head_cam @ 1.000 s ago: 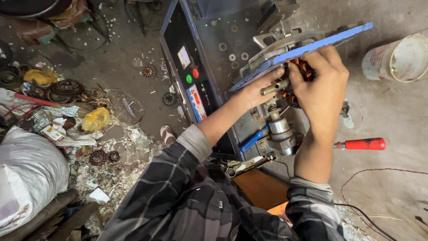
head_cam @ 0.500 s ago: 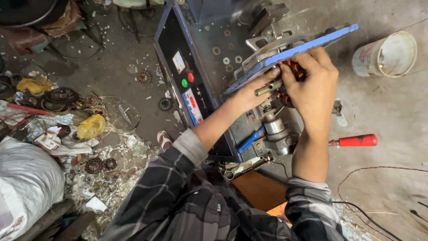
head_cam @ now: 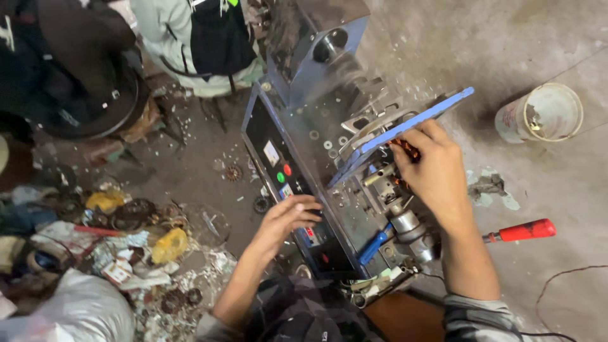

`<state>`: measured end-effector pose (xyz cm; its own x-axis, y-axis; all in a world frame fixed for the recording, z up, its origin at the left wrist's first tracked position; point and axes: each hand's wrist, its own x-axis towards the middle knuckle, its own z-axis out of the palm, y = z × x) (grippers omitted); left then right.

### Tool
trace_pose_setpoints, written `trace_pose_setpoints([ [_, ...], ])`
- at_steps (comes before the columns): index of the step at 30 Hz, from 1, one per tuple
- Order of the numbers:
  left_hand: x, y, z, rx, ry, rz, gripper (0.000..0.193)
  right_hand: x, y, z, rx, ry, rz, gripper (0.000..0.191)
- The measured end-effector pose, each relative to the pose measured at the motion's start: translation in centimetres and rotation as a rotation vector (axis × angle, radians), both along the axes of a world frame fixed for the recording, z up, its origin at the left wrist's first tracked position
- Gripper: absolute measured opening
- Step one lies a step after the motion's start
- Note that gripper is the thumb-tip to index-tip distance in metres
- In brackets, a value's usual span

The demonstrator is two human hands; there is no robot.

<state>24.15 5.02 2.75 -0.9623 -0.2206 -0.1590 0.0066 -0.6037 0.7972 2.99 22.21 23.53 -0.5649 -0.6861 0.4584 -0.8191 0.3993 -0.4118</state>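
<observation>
Both forearms are bare, the sleeves pushed up toward the elbows. The right sleeve (head_cam: 481, 313) is a dark plaid with pale grey lines; the left sleeve (head_cam: 215, 326) looks like the same cloth, though only its cuff shows. No gloves, rings or watch.

One cam only, head-worn, so no second view and no shared area. It looks steeply down, almost top-down, over the person's own forearms, which enter from the bottom edge. Near range: the small blue-grey machine (head_cam: 316, 158) with its black control panel (head_cam: 288, 190) sits centre frame and runs diagonally, upper centre to lower centre-right. Both hands are in shot: left hand (head_cam: 288, 218) centre, right hand (head_cam: 434, 171) centre-right. The concrete floor (head_cam: 506, 50) fills the right side and top-right; a scrap-littered patch fills the left. Another person's legs cut into the top edge. Framing is tilted, not square to the machine.
</observation>
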Motion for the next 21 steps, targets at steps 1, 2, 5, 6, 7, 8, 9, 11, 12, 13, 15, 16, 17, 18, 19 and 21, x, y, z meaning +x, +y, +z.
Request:
trace_pose_setpoints([
  [1, 0.3, -0.8, -0.4, -0.019, -0.056, 0.068, 0.044, 0.0, 0.0, 0.0, -0.008, -0.013, 0.003, 0.029],
  [2, 0.4, -1.6, -0.8, -0.037, -0.110, 0.138, 0.042, -0.1, 0.1, 0.0, -0.005, -0.024, 0.000, 0.029],
  [5, -0.2, -3.8, -2.0, 0.006, -0.150, 0.315, 0.033, -0.1, 0.1, 0.1, 0.005, -0.049, -0.008, 0.029],
  [6, -0.5, -4.4, -2.2, 0.020, -0.159, 0.350, 0.031, 0.0, 0.1, 0.1, 0.010, -0.057, -0.017, 0.029],
  [7, -1.1, -5.1, -2.3, 0.035, -0.165, 0.385, 0.029, 0.0, 0.1, 0.2, 0.016, -0.064, -0.026, 0.028],
  [8, -1.8, -5.8, -2.3, 0.051, -0.172, 0.422, 0.027, 0.0, 0.1, 0.2, 0.012, -0.069, -0.026, 0.028],
  [9, -2.5, -6.4, -2.1, 0.039, -0.163, 0.439, 0.026, 0.0, 0.1, 0.2, 0.010, -0.073, -0.026, 0.028],
  [11, -4.2, -7.5, -1.5, 0.016, -0.142, 0.473, 0.025, 0.0, 0.0, 0.2, 0.001, -0.062, -0.018, 0.028],
  [12, -5.0, -7.9, -1.1, -0.021, -0.108, 0.476, 0.025, 0.0, 0.0, 0.2, -0.006, -0.047, -0.009, 0.028],
  [13, -5.7, -8.2, -0.6, -0.056, -0.075, 0.480, 0.025, 0.0, 0.0, 0.2, -0.011, -0.032, 0.002, 0.027],
  [15, -7.5, -8.8, 0.3, -0.106, -0.017, 0.483, 0.025, 0.0, 0.1, 0.1, -0.023, -0.021, 0.018, 0.027],
  [16, -8.5, -9.1, 0.8, -0.118, 0.009, 0.481, 0.026, 0.0, 0.1, 0.1, -0.028, -0.016, 0.027, 0.027],
  [17, -9.4, -9.3, 1.1, -0.130, 0.035, 0.481, 0.026, 0.1, 0.1, 0.1, -0.018, -0.024, 0.019, 0.027],
  [18, -10.5, -9.5, 1.5, -0.130, 0.041, 0.496, 0.026, 0.1, 0.0, 0.1, -0.009, -0.032, 0.010, 0.026],
  [19, -11.7, -9.6, 1.7, -0.132, 0.049, 0.509, 0.026, 0.1, 0.0, 0.1, -0.001, -0.040, 0.000, 0.026],
  [21, -13.7, -9.8, 2.1, -0.138, 0.053, 0.517, 0.026, 0.3, 0.0, 0.2, -0.019, -0.037, 0.007, 0.025],
])
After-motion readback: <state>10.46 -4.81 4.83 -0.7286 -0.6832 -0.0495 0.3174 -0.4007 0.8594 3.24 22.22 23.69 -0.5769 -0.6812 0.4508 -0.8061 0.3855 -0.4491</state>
